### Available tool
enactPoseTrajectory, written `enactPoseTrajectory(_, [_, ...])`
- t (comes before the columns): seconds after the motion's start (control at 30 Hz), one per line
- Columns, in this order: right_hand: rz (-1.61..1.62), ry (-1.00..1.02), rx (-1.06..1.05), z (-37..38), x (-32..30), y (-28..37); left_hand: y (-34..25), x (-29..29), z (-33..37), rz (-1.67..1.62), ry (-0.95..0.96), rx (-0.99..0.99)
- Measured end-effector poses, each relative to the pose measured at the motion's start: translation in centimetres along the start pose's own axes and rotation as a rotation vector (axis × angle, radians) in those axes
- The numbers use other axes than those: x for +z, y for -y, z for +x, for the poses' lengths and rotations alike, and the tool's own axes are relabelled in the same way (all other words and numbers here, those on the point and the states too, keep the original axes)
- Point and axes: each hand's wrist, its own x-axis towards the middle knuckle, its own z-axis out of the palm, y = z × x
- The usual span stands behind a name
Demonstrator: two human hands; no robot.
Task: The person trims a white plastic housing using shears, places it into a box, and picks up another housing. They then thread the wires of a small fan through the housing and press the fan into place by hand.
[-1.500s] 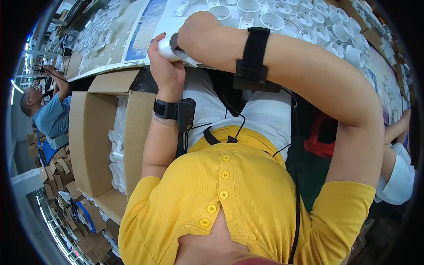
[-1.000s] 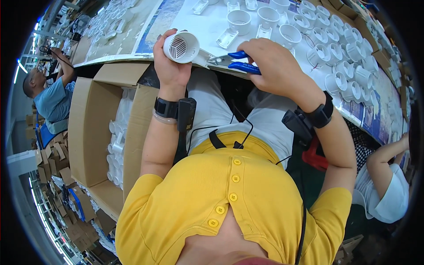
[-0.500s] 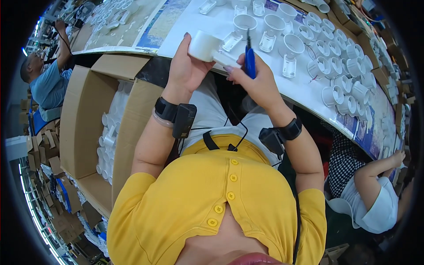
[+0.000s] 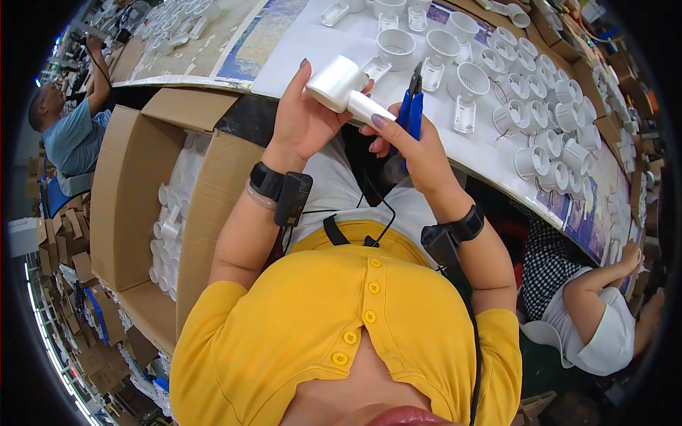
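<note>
My left hand is closed round the drum of a white plastic housing, shaped like a small hair dryer with a round drum and a stubby handle. It is held just off the table's near edge, its handle slanting down to the right. In my right hand is a pair of blue-handled nippers, dark jaws pointing up. The thumb and fingers of that hand also touch the handle's end. Beyond my hands, similar open housings stand on the white table, their slatted drums and hollow handles showing.
An open cardboard box on my left holds many white housings. More drums crowd the table's right side. One person sits at far left; another in a white top sits at right.
The housing has turned in my hands, so its handle now points more downward to the right. The nippers have shifted slightly right, and both blue handles now show.
</note>
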Motion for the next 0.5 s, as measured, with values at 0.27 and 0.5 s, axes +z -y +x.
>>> enactPoseTrajectory(0.27, [0.228,0.078,0.017,0.0,0.1,-0.8,0.4,0.5,-1.6,0.014,0.281,0.070])
enactPoseTrajectory(0.5, [-0.140,-0.102,-0.208,-0.3,-0.5,-1.3,-0.4,0.9,-2.1,0.669,0.060,0.457])
